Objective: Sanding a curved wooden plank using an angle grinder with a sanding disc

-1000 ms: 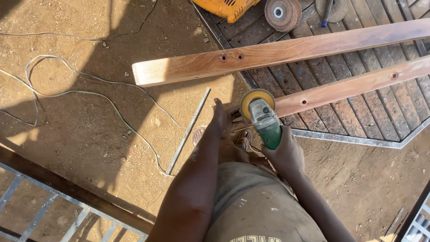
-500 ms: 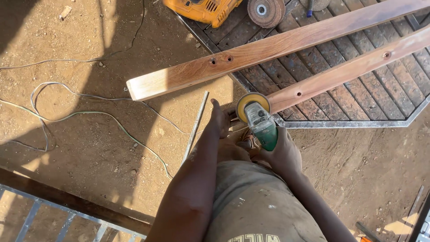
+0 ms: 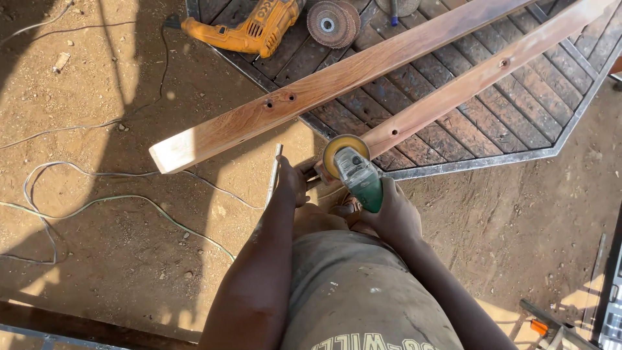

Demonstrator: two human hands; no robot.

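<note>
Entry: my right hand (image 3: 395,217) stayed wrapped around the grinder (image 3: 355,172), disc at the narrower plank's (image 3: 453,97) near end, left hand (image 3: 291,181) clasping its side grip at 9 o'clock; view had shifted, drill (image 3: 249,32) now at 11.

Two wooden planks (image 3: 337,84) lie slanted across a slatted panel (image 3: 518,110), a drill (image 3: 249,29) and discs (image 3: 334,23) behind them.

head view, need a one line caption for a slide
Right hand holds a green angle grinder at the end of a wooden plank; left hand steadies beside it, over dirt ground.
</note>
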